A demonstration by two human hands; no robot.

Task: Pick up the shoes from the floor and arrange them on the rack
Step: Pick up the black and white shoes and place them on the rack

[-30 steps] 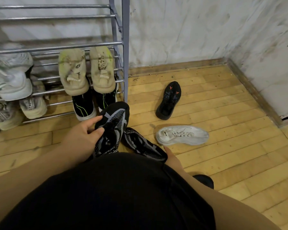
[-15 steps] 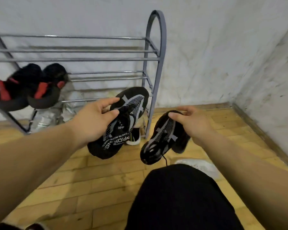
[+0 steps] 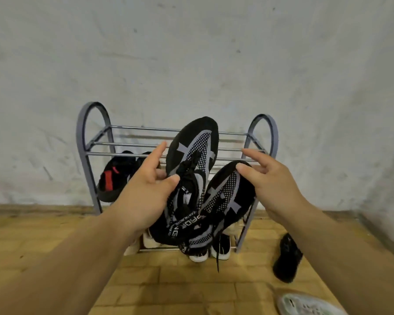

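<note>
Just in front of the rack (image 3: 134, 128), the left grip (image 3: 146, 192) pinches one black mesh sneaker (image 3: 198, 142) while the right grip (image 3: 273, 185) holds its mate (image 3: 228, 196) by fingertips alone, so the mate may slip and drop between the rails.

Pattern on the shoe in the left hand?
The shoe is black with grey bands and a white-dotted panel; head view.

Black shoe (image 3: 198, 169) bears white lettering, partly "ROR".
</note>
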